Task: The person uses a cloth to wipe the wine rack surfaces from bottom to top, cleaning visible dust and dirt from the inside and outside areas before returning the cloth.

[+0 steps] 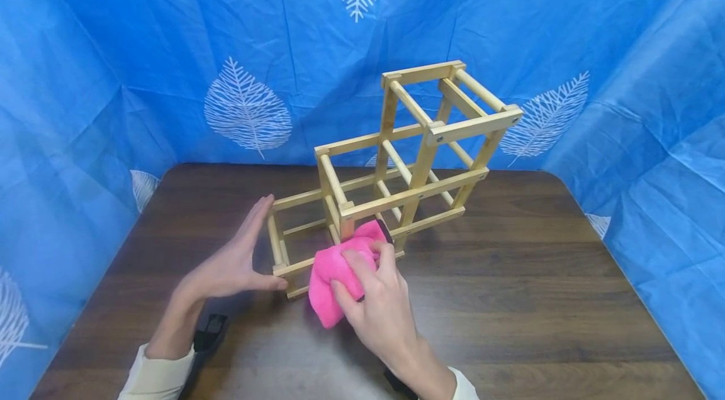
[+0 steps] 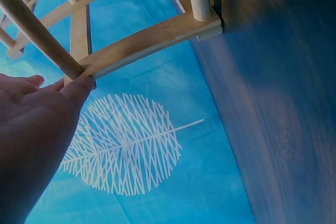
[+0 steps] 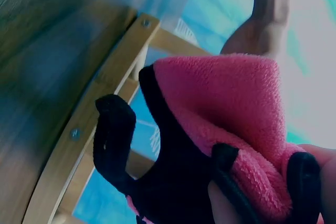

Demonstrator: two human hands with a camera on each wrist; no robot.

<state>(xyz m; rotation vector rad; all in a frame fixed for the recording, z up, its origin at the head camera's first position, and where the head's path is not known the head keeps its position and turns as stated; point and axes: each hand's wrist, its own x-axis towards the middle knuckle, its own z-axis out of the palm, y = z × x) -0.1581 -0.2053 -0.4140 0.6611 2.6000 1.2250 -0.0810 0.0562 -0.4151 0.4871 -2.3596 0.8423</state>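
Note:
A stepped wooden rack of pale slats and round dowels stands on the dark table, taller on its right. My left hand is spread at the rack's low left end, its fingers at the back corner and the thumb by the front corner. In the left wrist view, the left hand touches a corner where a dowel meets a slat. My right hand grips a bunched pink cloth against the rack's front. The right wrist view shows the fluffy pink cloth with black trim and a black loop.
The wood-grain table extends around the rack. A blue curtain with white leaf prints hangs behind and at both sides. Black straps show at the wrists.

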